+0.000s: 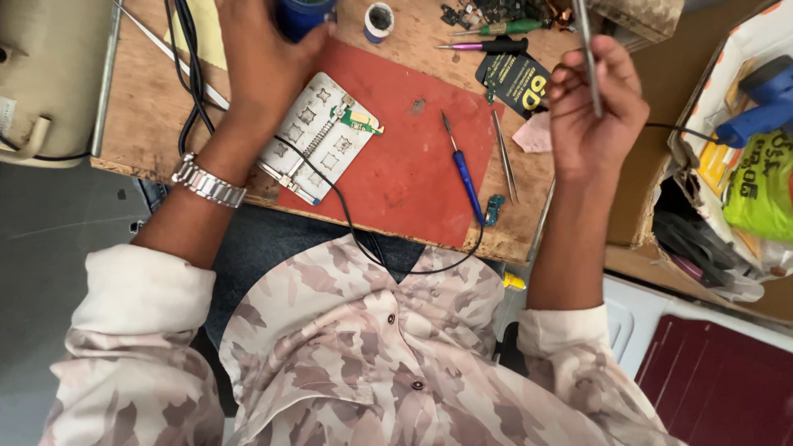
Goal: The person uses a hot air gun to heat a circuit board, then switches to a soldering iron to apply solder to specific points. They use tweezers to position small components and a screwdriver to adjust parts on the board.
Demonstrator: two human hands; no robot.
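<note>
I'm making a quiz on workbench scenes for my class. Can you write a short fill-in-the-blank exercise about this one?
1. The right hand holds a thin ____ rod upright.
2. The left hand touches a blue ____ at the bench's far edge.
3. The blue-handled tool lies on a ____ mat.
4. The left wrist wears a metal ____.

Missing words: metal; container; red; watch

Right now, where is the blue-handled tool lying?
In the head view, the blue-handled tool lies on the red mat, right of the metal fixture plate and left of the tweezers, untouched.
</note>
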